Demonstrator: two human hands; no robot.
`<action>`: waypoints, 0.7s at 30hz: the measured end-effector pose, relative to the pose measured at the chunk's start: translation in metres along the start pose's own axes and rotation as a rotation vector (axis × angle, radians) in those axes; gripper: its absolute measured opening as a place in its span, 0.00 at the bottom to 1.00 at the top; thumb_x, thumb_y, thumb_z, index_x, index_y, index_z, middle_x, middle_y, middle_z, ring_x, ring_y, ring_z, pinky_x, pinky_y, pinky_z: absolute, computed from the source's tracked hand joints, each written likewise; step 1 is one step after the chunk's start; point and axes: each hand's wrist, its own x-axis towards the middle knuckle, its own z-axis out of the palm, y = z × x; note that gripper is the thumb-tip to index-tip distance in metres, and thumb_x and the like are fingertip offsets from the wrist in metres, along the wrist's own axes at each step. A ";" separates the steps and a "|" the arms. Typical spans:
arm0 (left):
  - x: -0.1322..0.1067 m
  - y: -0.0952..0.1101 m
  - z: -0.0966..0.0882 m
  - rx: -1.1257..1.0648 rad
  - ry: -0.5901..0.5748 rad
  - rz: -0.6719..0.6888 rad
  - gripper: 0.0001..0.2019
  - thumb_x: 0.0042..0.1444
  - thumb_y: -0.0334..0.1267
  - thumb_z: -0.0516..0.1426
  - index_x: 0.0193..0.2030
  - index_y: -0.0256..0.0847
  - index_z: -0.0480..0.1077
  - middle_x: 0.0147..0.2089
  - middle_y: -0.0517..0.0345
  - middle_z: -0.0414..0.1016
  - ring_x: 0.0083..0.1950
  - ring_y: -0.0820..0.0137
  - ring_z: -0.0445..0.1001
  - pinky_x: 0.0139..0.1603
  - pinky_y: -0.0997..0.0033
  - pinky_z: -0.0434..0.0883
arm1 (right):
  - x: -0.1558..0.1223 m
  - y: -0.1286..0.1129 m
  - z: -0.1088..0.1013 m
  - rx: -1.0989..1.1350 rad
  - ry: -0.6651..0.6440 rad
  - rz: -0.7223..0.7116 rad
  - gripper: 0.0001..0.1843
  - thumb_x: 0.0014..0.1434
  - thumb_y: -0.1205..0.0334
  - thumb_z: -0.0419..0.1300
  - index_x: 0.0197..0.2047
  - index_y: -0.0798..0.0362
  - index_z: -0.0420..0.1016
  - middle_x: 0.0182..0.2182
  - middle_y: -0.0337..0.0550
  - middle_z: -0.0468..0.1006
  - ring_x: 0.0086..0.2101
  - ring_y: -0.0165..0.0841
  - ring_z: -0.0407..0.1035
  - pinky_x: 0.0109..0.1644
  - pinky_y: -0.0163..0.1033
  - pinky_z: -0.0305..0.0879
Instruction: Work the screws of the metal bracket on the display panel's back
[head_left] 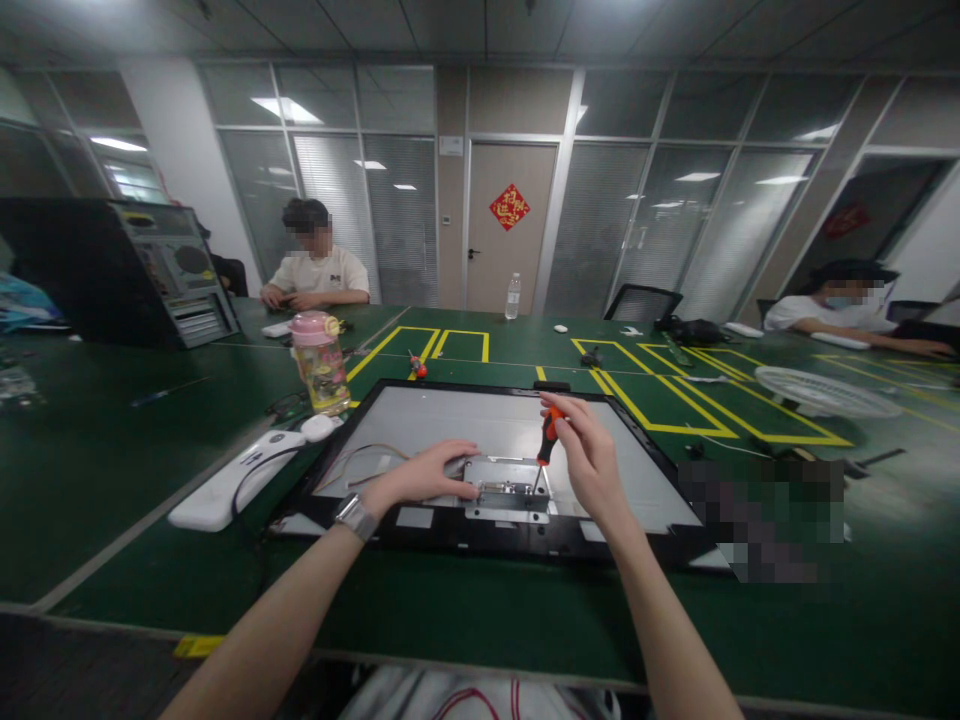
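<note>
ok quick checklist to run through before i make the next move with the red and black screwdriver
1. Red and black screwdriver held in the right hand: ok.
2. Screwdriver tip seated in a screw head: cannot tell; it points down at the bracket, but the contact is too small to see.
3. Left hand at the silvery metal bracket: ok, at its left end, away from the tip.
4. Thin loose wires away from the tip: ok, they lie left of the bracket.
5. Clear bottle with pink lid off the black-framed flat panel: ok, upright beside it.
</note>
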 end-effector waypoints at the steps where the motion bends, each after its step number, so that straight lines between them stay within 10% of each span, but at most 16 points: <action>1: 0.000 0.000 0.000 -0.002 0.001 0.002 0.36 0.45 0.56 0.62 0.60 0.45 0.63 0.66 0.53 0.59 0.67 0.59 0.56 0.68 0.62 0.51 | 0.000 0.001 0.000 0.043 -0.017 0.022 0.17 0.64 0.61 0.49 0.52 0.48 0.71 0.44 0.48 0.74 0.40 0.36 0.71 0.44 0.45 0.68; 21: -0.002 0.005 -0.002 -0.011 -0.010 -0.011 0.36 0.45 0.56 0.62 0.60 0.45 0.63 0.66 0.53 0.59 0.67 0.59 0.55 0.68 0.63 0.51 | -0.001 -0.005 0.001 -0.163 0.059 -0.085 0.10 0.59 0.59 0.57 0.43 0.49 0.76 0.33 0.43 0.73 0.34 0.35 0.68 0.41 0.43 0.65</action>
